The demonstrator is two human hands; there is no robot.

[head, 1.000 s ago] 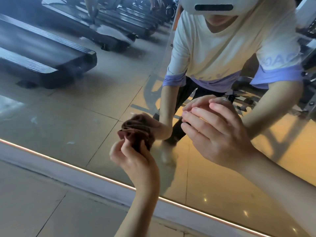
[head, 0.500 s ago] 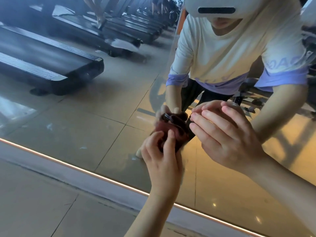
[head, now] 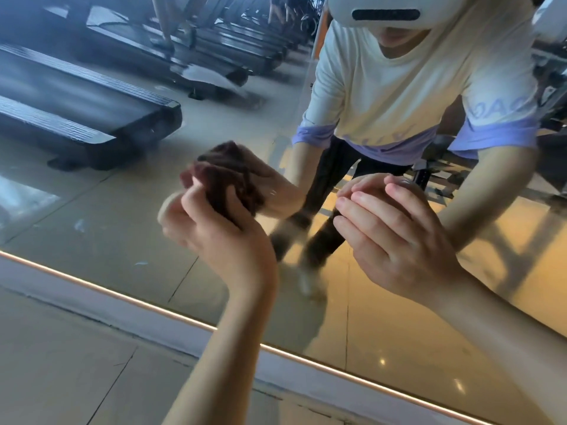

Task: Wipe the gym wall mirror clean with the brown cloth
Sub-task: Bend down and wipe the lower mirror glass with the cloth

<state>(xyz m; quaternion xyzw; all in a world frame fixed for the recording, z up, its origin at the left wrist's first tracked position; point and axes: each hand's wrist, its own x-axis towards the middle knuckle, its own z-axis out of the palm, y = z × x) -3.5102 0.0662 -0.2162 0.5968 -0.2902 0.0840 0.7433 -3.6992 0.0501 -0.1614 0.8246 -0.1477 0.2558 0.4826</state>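
Brown cloth (head: 228, 182) in left hand (head: 221, 237) meets mirror (head: 107, 210).

brown cloth (head: 225, 191): mostly buried in left hand (head: 221, 237) grip, motion-smeared, outline lost against own reflection | left thumb side: blurred | left forearm: clipped by bottom edge | right hand (head: 395, 237): palm hidden, contact with mirror (head: 107, 216) unreadable | right forearm: clipped by right edge | reflected treadmills (head: 92, 118): smeared, cut off left

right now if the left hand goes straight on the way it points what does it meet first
The mirror. The left hand points into the glass with the brown cloth bunched ahead of its fingers; the cloth seems to touch it, though blur leaves doubt.
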